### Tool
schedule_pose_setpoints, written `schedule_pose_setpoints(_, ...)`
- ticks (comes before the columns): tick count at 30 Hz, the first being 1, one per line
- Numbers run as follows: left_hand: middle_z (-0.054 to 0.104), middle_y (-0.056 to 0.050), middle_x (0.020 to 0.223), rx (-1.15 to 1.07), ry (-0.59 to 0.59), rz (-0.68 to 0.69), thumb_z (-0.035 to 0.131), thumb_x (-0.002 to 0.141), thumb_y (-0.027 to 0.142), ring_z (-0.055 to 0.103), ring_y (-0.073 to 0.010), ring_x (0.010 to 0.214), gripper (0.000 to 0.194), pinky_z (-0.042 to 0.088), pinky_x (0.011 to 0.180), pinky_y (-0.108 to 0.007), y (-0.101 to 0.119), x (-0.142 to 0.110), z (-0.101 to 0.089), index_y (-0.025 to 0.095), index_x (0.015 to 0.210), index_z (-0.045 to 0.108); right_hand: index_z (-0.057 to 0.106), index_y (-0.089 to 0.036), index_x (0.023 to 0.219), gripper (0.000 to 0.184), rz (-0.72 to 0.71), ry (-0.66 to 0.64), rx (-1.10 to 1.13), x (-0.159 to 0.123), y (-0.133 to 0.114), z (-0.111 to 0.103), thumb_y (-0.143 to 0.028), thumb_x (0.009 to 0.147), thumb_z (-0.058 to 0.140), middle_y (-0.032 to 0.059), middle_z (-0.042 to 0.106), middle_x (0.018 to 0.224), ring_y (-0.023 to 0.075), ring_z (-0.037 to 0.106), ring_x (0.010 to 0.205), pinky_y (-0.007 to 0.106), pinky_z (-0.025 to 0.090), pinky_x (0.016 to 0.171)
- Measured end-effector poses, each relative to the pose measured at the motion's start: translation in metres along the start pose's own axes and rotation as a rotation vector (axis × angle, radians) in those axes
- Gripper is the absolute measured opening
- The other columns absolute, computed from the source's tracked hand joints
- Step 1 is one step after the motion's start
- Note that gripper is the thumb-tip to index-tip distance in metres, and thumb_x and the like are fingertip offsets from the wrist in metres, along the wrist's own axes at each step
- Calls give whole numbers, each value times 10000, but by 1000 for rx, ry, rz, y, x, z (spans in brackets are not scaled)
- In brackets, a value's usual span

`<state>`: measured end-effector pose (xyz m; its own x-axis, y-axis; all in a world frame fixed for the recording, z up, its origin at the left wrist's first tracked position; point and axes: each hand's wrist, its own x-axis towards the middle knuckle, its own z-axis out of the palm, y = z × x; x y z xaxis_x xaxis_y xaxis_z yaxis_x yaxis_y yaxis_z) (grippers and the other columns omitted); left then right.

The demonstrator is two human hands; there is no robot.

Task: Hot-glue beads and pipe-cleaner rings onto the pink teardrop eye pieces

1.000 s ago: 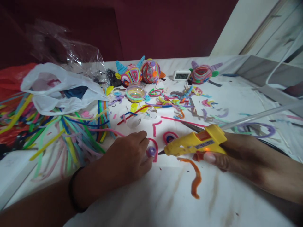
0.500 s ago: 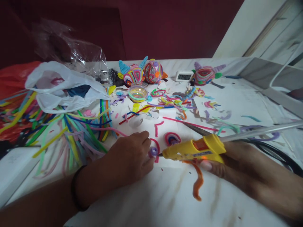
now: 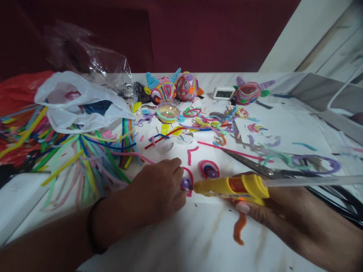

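Observation:
My right hand [image 3: 272, 219] is wrapped round a yellow hot glue gun [image 3: 232, 186] with a clear glue stick [image 3: 312, 181] in its back. The gun's nozzle meets a small purple pipe cleaner coil [image 3: 186, 183], which sits inside a curved pink pipe cleaner [image 3: 190, 173]. My left hand [image 3: 155, 189] pinches the coil's left side; its fingertips are partly hidden. Just beyond the nozzle lies a spiral disc [image 3: 208, 169] of pink, blue and purple pipe cleaner. An orange pipe cleaner [image 3: 239, 230] curls out below the gun.
Black-handled scissors [image 3: 249, 162] lie partly behind my right hand. Loose pipe cleaners [image 3: 93, 162] and a white plastic bag [image 3: 82, 102] fill the left. Behind stand a clear bowl [image 3: 168, 112], decorated balls [image 3: 187, 87] and a digital clock [image 3: 223, 93].
The whole view has shifted slightly. The glue gun has tilted a little, showing more of its top, with its nozzle still at the purple coil. My left hand keeps its pinch.

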<state>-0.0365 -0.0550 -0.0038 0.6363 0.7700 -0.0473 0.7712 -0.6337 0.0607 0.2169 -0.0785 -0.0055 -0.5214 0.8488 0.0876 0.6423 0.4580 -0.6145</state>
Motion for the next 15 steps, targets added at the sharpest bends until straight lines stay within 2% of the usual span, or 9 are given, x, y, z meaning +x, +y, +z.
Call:
schedule_pose_setpoints(5,565,-74,921,-5,-40,5,455,872,250,551,-206,792,161,483,657,-348,0,1,-2,151,884,582,607,-334,809,198,-30,45,-79,-3,-1,3,-441,896,465,-30,676,695,186,668,567,244,553,421)
schedule_pose_setpoints(9,571,-72,894,18,5,17,468,867,249,549,-208,765,144,472,619,-343,1,0,-1,157,862,580,563,-390,954,117,-106,36,-129,-2,-3,3,-397,906,457,-44,695,850,196,701,704,252,603,578)
schedule_pose_setpoints(13,568,-68,898,14,8,19,477,862,261,556,-216,758,145,480,605,-355,0,-1,1,162,874,582,459,-423,1178,285,-154,56,-207,-3,-1,2,-380,896,460,-18,685,1033,225,704,862,266,617,687)
schedule_pose_setpoints(15,569,-69,917,5,11,5,484,854,262,562,-220,777,143,490,623,-360,0,0,1,162,890,581,434,-417,1209,331,-152,57,-243,-4,0,3,-381,882,472,-4,683,1025,241,702,867,286,621,691)
